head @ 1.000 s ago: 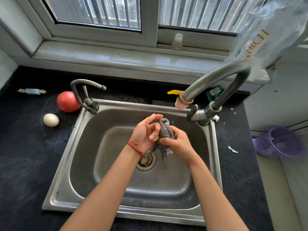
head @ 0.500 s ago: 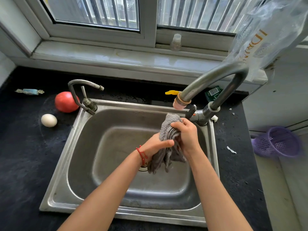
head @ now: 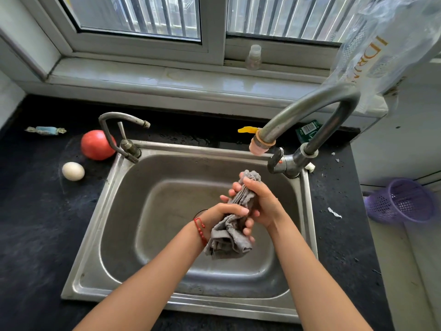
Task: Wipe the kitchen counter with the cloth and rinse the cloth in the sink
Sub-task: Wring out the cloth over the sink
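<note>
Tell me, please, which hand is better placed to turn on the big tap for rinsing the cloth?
Probably the right hand: it grips the cloth at its top, nearest the tap handle. The left hand holds lower, farther away.

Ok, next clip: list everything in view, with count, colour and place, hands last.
sink: one, steel, set in the counter
counter: one, black, around the sink
large tap: one, grey, pink nozzle, back right of sink
small tap: one, grey, back left corner
tomato: one, red, counter left
egg: one, white, in front of the tomato
wrapped sweet: one, blue, far left
basket: one, purple, right
small bottle: one, clear, window sill
cloth: one, grey, held over the sink
left hand: grips the cloth, red bracelet
right hand: grips the cloth higher
</note>
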Action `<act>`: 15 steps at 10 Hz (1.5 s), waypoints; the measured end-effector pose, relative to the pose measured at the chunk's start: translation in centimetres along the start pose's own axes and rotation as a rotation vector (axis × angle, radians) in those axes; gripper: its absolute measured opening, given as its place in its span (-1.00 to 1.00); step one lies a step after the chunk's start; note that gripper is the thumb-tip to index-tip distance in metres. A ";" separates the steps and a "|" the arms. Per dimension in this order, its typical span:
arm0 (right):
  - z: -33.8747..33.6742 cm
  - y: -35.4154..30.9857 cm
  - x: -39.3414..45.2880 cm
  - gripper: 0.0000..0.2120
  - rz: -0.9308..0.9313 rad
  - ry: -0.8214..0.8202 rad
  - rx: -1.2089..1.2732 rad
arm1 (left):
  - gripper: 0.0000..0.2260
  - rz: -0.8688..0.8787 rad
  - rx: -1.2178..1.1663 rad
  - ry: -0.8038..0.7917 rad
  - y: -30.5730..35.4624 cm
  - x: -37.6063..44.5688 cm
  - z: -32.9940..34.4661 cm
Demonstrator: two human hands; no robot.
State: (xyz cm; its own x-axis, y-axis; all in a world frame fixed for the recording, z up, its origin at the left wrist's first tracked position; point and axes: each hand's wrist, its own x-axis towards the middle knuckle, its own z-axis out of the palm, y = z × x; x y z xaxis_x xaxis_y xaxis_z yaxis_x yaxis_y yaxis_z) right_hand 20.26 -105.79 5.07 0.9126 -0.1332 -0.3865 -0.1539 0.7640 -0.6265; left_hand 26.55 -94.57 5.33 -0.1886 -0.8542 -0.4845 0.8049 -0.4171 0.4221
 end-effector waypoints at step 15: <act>-1.9 -0.7 -0.8 -0.91 -1.312 0.019 -2.225 | -0.73 -0.192 0.461 0.088 0.9 -3.7 -0.9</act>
State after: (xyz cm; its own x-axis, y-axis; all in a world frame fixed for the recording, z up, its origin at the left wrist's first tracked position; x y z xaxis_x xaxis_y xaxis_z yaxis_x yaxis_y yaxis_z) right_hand 18.91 -107.44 4.57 0.8254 0.2235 0.5184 0.1898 -0.9747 0.1180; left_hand 28.54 -91.51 6.82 -0.2449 -0.7277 -0.6407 0.4242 -0.6746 0.6041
